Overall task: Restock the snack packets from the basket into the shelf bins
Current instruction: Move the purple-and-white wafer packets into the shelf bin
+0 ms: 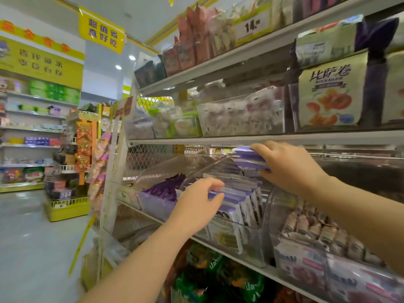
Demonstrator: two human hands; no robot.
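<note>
A clear shelf bin [244,241] on the middle shelf holds a row of upright purple-and-white snack packets [238,191]. My right hand [284,165] grips a small stack of the same purple-and-white packets [247,157] just above the bin, under the shelf edge. My left hand [196,204] reaches to the front of the row, its thumb and fingers pinching the tops of the front packets. The basket is not in view.
Left of this bin is a clear bin of dark purple packets [166,189]; right of it a bin of pink-and-white packets [317,232]. The shelf board above [218,141] hangs low over the bin. An aisle floor [32,237] and yellow display rack [65,206] lie to the left.
</note>
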